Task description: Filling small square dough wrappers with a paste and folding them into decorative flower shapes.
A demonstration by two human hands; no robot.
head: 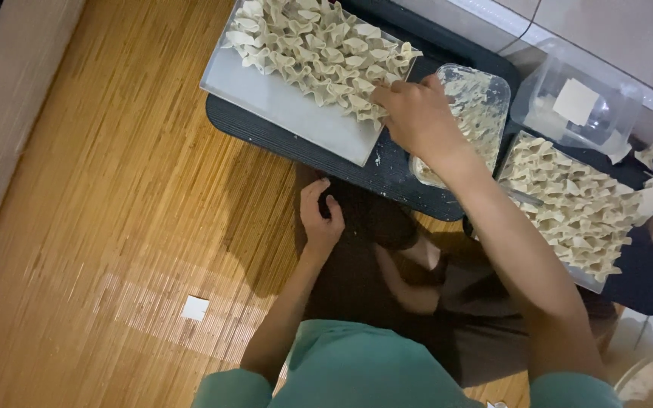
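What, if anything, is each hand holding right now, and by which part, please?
The right hand pinches a folded dumpling at its edge on the tray. The left hand holds nothing.

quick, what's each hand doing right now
Left hand: empty, fingers loosely curled, resting at the black tray's edge.
Right hand: fingers on the folded pale dumplings; whether it grips one cannot be told.

Dim, warm indoor light falls across the wooden floor (115, 189), leaving a pale glare patch low in the frame. A soft shadow pools beneath the person's arms. Edges are slightly soft and grainy.
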